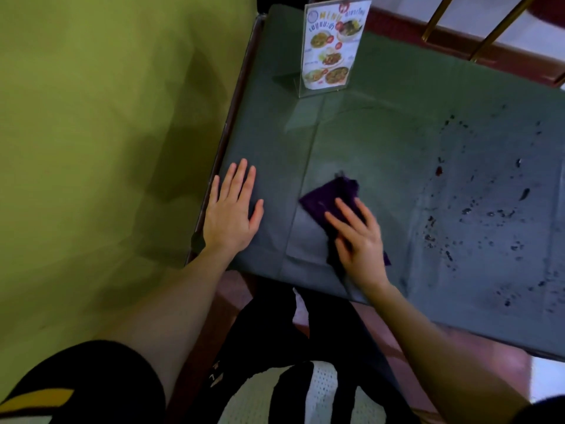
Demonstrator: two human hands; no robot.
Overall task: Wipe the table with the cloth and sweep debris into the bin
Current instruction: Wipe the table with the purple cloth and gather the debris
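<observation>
A table covered in dark green cloth [382, 133] fills the right half of the view. A folded purple cloth [333, 194] lies on it near the front edge. My right hand [360, 237] presses flat on the cloth's near part, fingers spread over it. Resting flat on the table by its left edge is my left hand [232, 212], open and empty. Dark crumbs and debris [489, 209] are scattered over the right side of the table, apart from the cloth. No bin is in view.
A clear acrylic menu stand [331, 47] stands upright at the table's far side. A green wall [107, 133] runs along the left edge of the table. Brass rails [489, 35] show at the top right. My legs [305, 347] are under the front edge.
</observation>
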